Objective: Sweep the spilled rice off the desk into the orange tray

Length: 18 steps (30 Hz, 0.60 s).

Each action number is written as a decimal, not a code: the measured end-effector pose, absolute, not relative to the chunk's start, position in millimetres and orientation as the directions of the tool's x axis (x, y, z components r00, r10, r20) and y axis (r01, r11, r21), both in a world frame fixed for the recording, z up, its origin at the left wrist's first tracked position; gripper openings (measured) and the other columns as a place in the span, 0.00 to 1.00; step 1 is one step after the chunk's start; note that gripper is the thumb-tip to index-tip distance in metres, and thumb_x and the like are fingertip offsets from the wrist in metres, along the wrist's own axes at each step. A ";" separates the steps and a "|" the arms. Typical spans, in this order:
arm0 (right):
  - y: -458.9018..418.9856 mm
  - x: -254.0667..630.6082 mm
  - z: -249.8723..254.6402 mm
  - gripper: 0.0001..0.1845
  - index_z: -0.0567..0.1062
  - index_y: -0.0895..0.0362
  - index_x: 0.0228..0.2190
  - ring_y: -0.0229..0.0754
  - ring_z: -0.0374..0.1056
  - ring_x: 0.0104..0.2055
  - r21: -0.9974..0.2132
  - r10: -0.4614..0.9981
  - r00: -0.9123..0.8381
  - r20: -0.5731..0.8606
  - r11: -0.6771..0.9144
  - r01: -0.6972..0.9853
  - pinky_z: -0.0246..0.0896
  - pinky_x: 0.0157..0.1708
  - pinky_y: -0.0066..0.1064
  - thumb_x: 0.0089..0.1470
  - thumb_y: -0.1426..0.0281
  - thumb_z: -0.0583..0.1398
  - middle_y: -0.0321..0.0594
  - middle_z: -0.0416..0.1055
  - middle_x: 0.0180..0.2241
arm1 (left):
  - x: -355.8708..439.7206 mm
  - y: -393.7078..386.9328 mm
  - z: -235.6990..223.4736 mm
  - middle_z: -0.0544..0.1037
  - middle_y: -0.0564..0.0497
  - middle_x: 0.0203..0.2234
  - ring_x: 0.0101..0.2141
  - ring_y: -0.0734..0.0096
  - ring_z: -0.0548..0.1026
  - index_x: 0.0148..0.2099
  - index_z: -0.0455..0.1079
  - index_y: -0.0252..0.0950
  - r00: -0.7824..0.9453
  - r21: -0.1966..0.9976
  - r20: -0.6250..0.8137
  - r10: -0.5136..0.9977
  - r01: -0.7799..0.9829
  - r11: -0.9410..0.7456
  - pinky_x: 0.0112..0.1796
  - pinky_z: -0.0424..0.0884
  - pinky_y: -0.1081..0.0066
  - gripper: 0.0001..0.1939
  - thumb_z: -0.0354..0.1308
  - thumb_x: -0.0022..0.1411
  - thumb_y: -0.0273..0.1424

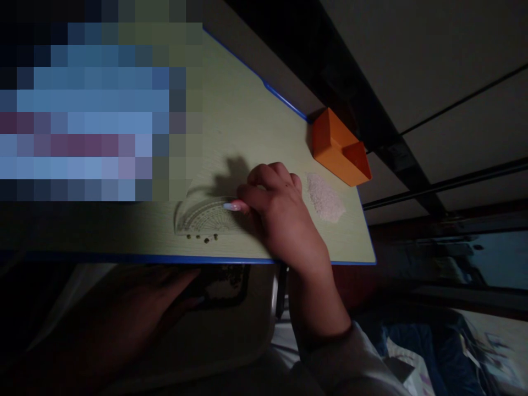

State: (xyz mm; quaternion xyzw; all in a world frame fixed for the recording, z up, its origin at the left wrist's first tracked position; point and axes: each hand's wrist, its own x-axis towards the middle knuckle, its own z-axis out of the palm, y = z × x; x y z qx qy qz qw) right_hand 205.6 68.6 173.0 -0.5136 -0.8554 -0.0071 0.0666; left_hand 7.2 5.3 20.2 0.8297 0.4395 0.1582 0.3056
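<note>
A clear protractor (210, 220) lies flat on the pale tabletop, its straight edge toward me. Over its right end my right hand (280, 203) is closed, fingers curled and thumb pointing left; whatever it may pinch is hidden. Several small dark beads or seeds (207, 240) lie along the protractor's straight edge. Below the table edge, in shadow, my left hand (171, 294) grips the left side of a dark tray (241, 298), thumb over its rim. Dark bits and a paler patch show inside that tray.
A heap of pale grains (324, 198) lies right of my right hand. Behind it an orange box (336, 159) stands tilted in view at the table's blue edge. The tabletop (243, 121) stretches away. Blurred squares cover the upper left.
</note>
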 end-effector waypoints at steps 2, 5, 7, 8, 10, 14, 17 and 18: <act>67.3 208.4 173.3 0.12 0.75 0.51 0.33 0.48 0.56 0.46 -0.066 0.876 -0.471 0.107 0.479 0.875 0.47 0.41 0.39 0.62 0.61 0.53 0.41 0.67 0.40 | 6.6 4.8 19.1 0.78 0.49 0.50 0.46 0.50 0.77 0.54 0.71 0.48 0.591 0.617 -0.016 0.807 0.641 -0.457 0.45 0.74 0.46 0.23 0.44 0.62 0.44; 65.0 212.6 173.8 0.12 0.76 0.51 0.33 0.47 0.56 0.46 -0.082 0.873 -0.481 0.079 0.486 0.870 0.47 0.42 0.39 0.62 0.62 0.55 0.41 0.67 0.40 | 4.7 3.5 16.1 0.76 0.49 0.52 0.47 0.50 0.76 0.57 0.68 0.48 0.603 0.587 -0.048 0.796 0.662 -0.466 0.46 0.73 0.46 0.23 0.43 0.63 0.41; 63.2 215.1 174.1 0.10 0.76 0.51 0.33 0.47 0.56 0.46 -0.083 0.873 -0.484 0.064 0.488 0.869 0.47 0.42 0.39 0.61 0.62 0.56 0.41 0.67 0.40 | 3.5 2.8 14.7 0.75 0.49 0.53 0.49 0.51 0.76 0.58 0.67 0.48 0.609 0.579 -0.056 0.791 0.665 -0.471 0.47 0.73 0.47 0.23 0.43 0.63 0.41; 62.3 216.1 174.2 0.10 0.76 0.51 0.33 0.47 0.57 0.46 -0.082 0.873 -0.484 0.058 0.488 0.869 0.47 0.42 0.39 0.61 0.62 0.56 0.41 0.67 0.40 | 3.0 2.5 14.1 0.75 0.49 0.53 0.49 0.52 0.76 0.58 0.67 0.47 0.617 0.574 -0.054 0.785 0.663 -0.481 0.47 0.73 0.48 0.23 0.43 0.64 0.41; 60.4 218.0 174.5 0.10 0.76 0.51 0.33 0.46 0.57 0.46 -0.079 0.876 -0.480 0.048 0.483 0.872 0.48 0.43 0.38 0.61 0.63 0.56 0.41 0.67 0.40 | 2.0 1.9 12.4 0.76 0.47 0.52 0.47 0.52 0.77 0.58 0.66 0.46 0.634 0.548 -0.041 0.773 0.661 -0.512 0.46 0.74 0.49 0.24 0.43 0.64 0.42; 56.9 221.8 175.1 0.11 0.76 0.53 0.34 0.47 0.57 0.47 -0.057 0.887 -0.461 0.023 0.462 0.885 0.48 0.43 0.38 0.61 0.64 0.55 0.42 0.67 0.41 | 0.6 0.6 6.0 0.77 0.46 0.50 0.44 0.52 0.78 0.58 0.67 0.48 0.632 0.484 0.012 0.775 0.674 -0.558 0.43 0.75 0.48 0.24 0.41 0.65 0.44; 54.3 226.4 175.1 0.11 0.76 0.53 0.34 0.46 0.57 0.47 -0.046 0.896 -0.443 0.024 0.444 0.895 0.48 0.42 0.38 0.62 0.65 0.55 0.42 0.67 0.41 | 0.6 0.3 3.0 0.76 0.49 0.52 0.47 0.52 0.77 0.58 0.66 0.49 0.621 0.482 0.014 0.783 0.682 -0.550 0.46 0.73 0.47 0.23 0.42 0.64 0.43; 53.4 228.4 174.9 0.11 0.76 0.54 0.34 0.46 0.58 0.46 -0.051 0.900 -0.435 0.029 0.436 0.898 0.48 0.42 0.38 0.62 0.64 0.55 0.42 0.68 0.41 | 0.7 0.4 3.0 0.75 0.49 0.53 0.48 0.52 0.76 0.59 0.65 0.50 0.622 0.488 0.008 0.783 0.681 -0.546 0.47 0.72 0.47 0.23 0.42 0.64 0.43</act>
